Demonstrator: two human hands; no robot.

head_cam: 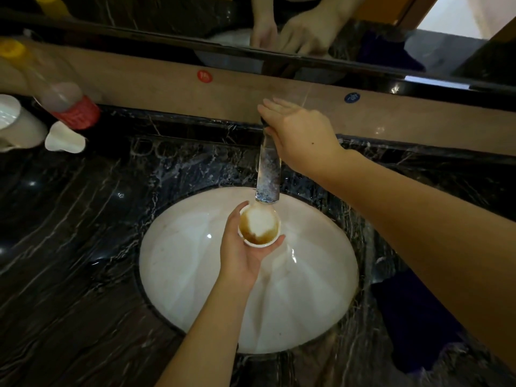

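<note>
The rinse looks about halfway. The cup (259, 226) sits under the tap (268, 174) spout, above the far middle of the basin (181, 261), and white froth in its centre suggests water is running in. A brown stain rings its inner wall, so swilling and tipping out are left. The left hand (240, 252) cradles the cup from below, thumb and fingers curled round its wall. The right hand (301, 135) lies on the tap's top, fingers straight and close together; whether it presses a lever is hidden. The cup is small, round, white and thin-rimmed. The tap is a long, flat, water-spotted metal bar. The basin is smooth, glossy white and oval, set in a dark, veined, polished stone counter (69, 233). Far left stand a bottle (64, 104) and a mug (16, 124).
</note>
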